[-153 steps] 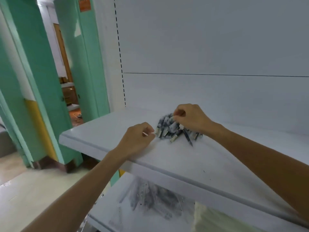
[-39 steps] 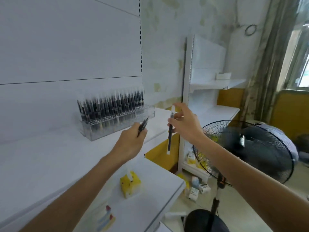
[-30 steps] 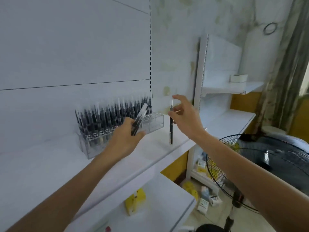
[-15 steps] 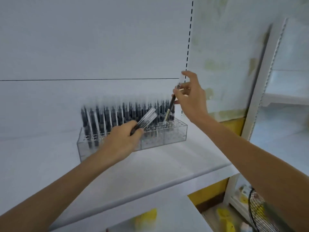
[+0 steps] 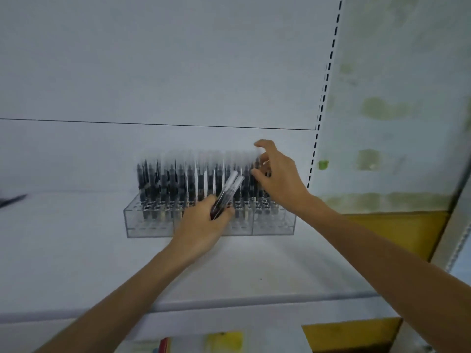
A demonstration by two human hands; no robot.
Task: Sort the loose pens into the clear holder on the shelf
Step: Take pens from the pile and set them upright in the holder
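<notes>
**Two pens in the left grip, right grip at the holder's far end**

Through the head camera I am seeing the left grip (image 5: 201, 225) clenching around two pens (image 5: 230, 188). Their clear caps are pointing up and to the right, across the front of the clear holder (image 5: 150, 226). The holder is standing on the white shelf (image 5: 76, 256), close to the back panel (image 5: 153, 72). Upright dark pens (image 5: 178, 179) are crowding its rear rows, side by side.

The right grip (image 5: 279, 179) is hanging over the right end of those rows. Its thumb and fingers are curling in among the pen tops and its forefinger is lifting clear above them. The blur there is heavy, so I cannot tell whether it is pinching one pen or only touching them.

A slim dark object (image 5: 12, 200) is lying on the shelf far to the left, too blurred for me to name. A slotted upright (image 5: 322, 103) is running down the right edge of the back panel, with a stained wall (image 5: 395, 98) beyond it. Below the shelf edge a yellow item (image 5: 224, 340) is showing.
</notes>
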